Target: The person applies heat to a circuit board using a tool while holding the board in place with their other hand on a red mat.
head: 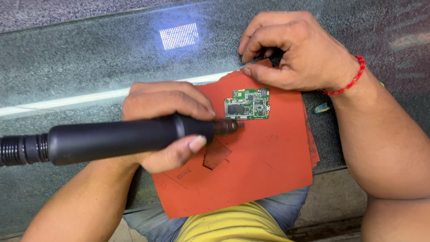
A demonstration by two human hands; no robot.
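Observation:
My left hand (pixel 168 123) grips a thick black hot-air tool (pixel 130 138) that lies almost level, its hose end at the far left. Its metal nozzle (pixel 228 126) points right and sits at the lower left edge of a small green circuit board (pixel 247 104). The board lies flat on a worn orange-red mat (pixel 260 166). My right hand (pixel 291 51) rests at the mat's far edge, just above the board, fingers curled and thumb pressing the mat's upper edge. It wears a red bead bracelet (pixel 351 80).
The mat lies on a dark glass counter (pixel 89 58) with a bright lamp reflection. A small blue and yellow object (pixel 321 108) lies to the right of the mat. The mat has a torn flap near its middle. My lap shows below the counter edge.

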